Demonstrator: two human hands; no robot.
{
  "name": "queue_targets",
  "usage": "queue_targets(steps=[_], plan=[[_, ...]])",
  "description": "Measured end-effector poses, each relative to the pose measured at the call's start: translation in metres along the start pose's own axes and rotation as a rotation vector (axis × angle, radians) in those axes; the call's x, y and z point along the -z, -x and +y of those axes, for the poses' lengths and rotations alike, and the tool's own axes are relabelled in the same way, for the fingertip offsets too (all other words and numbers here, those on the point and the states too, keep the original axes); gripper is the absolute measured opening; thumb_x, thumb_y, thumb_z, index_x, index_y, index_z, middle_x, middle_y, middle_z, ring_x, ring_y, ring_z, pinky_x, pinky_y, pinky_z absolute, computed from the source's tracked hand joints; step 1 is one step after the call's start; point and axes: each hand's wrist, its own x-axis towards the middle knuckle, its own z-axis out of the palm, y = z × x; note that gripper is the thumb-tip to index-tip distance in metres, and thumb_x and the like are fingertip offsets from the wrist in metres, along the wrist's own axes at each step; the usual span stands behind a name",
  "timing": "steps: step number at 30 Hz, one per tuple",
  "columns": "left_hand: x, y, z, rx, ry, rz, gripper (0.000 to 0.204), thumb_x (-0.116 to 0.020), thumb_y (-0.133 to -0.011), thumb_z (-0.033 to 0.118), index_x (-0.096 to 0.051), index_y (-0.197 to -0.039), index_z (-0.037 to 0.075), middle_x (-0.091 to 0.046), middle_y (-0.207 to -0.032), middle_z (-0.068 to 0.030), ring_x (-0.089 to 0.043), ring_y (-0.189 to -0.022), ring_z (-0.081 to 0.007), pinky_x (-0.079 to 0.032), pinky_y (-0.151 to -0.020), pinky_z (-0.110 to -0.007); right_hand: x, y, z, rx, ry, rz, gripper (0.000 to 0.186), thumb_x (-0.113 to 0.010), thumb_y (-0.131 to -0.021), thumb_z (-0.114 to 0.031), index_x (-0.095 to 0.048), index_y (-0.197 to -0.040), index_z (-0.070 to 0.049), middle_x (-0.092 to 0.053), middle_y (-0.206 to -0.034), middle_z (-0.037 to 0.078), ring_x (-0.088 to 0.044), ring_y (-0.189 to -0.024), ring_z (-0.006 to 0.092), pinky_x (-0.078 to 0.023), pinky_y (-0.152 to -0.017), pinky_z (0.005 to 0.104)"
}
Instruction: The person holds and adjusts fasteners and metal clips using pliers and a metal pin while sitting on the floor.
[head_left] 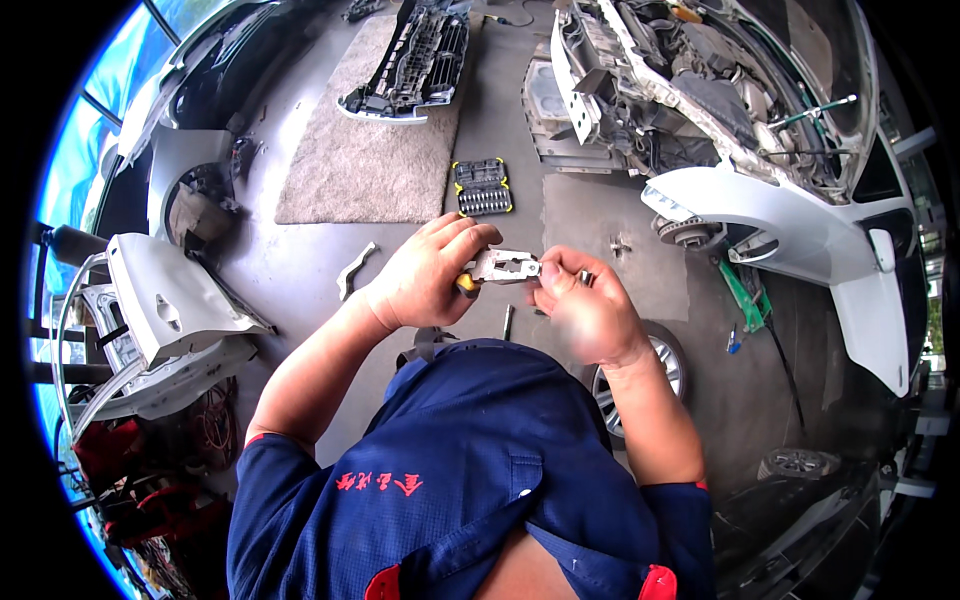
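Observation:
My left hand [430, 275] grips a pair of metal pliers [503, 266] with yellow on the handle, their jaws pointing right. My right hand [590, 310] is curled at the jaw tip, thumb over it; a small metal piece [586, 277] shows among its fingers, partly hidden. Below the hands, a metal bar [508, 322] lies on the floor, and a bent light strip [356, 268] lies to the left. An open socket case [482, 200] with yellow corners lies beyond the hands.
A beige carpet [320, 180] bears a bumper assembly [405, 70]. At right stand a partly dismantled white car [810, 230] and a green jack [745, 295], with a wheel [672, 380] beside my right arm. White doors [190, 300] and body panels line the left.

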Motion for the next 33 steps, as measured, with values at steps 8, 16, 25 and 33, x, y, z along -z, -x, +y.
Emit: queue_targets(steps=[8, 16, 25, 33], plan=[[-0.024, 0.007, 0.008, 0.129, 0.164, 0.075, 0.063, -0.067, -0.069, -0.002, -0.054, -0.130, -0.002, -0.064, -0.117, -0.0247, -0.062, -0.109, -0.0472, -0.052, -0.099, -0.051, -0.020, 0.003, 0.009, 0.361, 0.404, 0.235, 0.015, -0.062, -0.111, -0.019, -0.067, -0.105, -0.006, -0.057, -0.078, -0.005, -0.044, -0.068, 0.0001, -0.036, -0.060, 0.0197], [-0.019, 0.002, 0.002, 0.068, 0.139, 0.106, 0.057, -0.069, -0.072, 0.000, -0.057, -0.128, 0.000, -0.066, -0.114, -0.0195, -0.063, -0.104, -0.0424, -0.054, -0.093, -0.048, -0.003, -0.002, -0.001, 0.085, 0.089, 0.109, 0.034, -0.055, -0.115, -0.032, -0.068, -0.098, -0.006, -0.052, -0.074, -0.005, -0.045, -0.067, 0.0026, -0.036, -0.059, 0.0210], [-0.017, 0.002, 0.005, 0.053, 0.124, 0.125, 0.059, -0.070, -0.071, 0.001, -0.057, -0.128, -0.001, -0.067, -0.115, -0.0193, -0.063, -0.103, -0.0424, -0.054, -0.093, -0.048, -0.007, -0.003, 0.003, 0.325, 0.363, 0.105, 0.021, -0.063, -0.112, -0.024, -0.064, -0.102, -0.005, -0.061, -0.082, -0.006, -0.048, -0.072, 0.0010, -0.040, -0.067, 0.0196], [-0.011, 0.005, 0.004, 0.076, 0.052, 0.129, 0.058, -0.073, -0.070, 0.003, -0.060, -0.127, 0.001, -0.066, -0.110, -0.0173, -0.063, -0.102, -0.0401, -0.054, -0.092, -0.047, -0.019, -0.002, -0.004, 0.208, 0.141, 0.094, 0.019, -0.059, -0.114, -0.024, -0.062, -0.107, -0.006, -0.067, -0.086, 0.001, -0.049, -0.072, 0.0011, -0.039, -0.065, 0.0201]])
